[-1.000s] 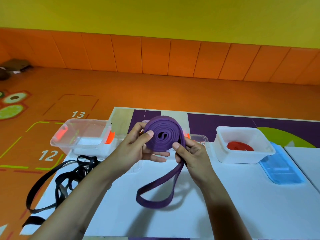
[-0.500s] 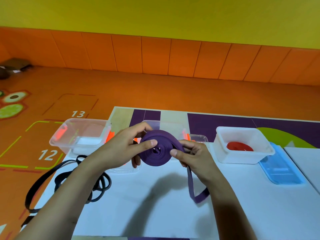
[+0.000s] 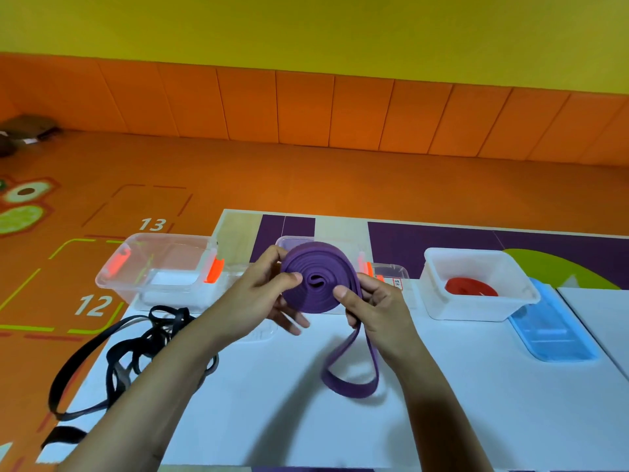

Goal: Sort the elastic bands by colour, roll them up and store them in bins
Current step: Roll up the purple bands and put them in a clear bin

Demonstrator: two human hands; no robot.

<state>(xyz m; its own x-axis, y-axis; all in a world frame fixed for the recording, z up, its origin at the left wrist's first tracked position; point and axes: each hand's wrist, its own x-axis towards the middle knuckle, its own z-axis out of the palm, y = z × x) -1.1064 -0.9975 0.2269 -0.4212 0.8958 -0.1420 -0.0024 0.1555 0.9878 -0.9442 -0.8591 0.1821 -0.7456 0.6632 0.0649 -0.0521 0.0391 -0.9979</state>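
A purple elastic band (image 3: 315,279) is wound into a flat coil that I hold above the white table (image 3: 442,403). My left hand (image 3: 262,298) grips the coil's left side, thumb on its face. My right hand (image 3: 374,304) pinches its right edge. A short loose loop of the band hangs under my right hand and rests on the table. Black bands (image 3: 136,345) lie tangled at the table's left edge. A rolled red band (image 3: 471,287) sits in the white bin (image 3: 476,304) at the right. A clear bin (image 3: 160,267) stands at the left; another clear bin (image 3: 388,270) is partly hidden behind the coil.
A blue lid (image 3: 551,332) lies right of the white bin. The table's left edge is close to the black bands, some of which hang over it. Orange floor with numbered markings lies beyond and to the left.
The coil has grown and turned upright to face me again. The loose tail has shortened from a long loop to a short one under my right hand.
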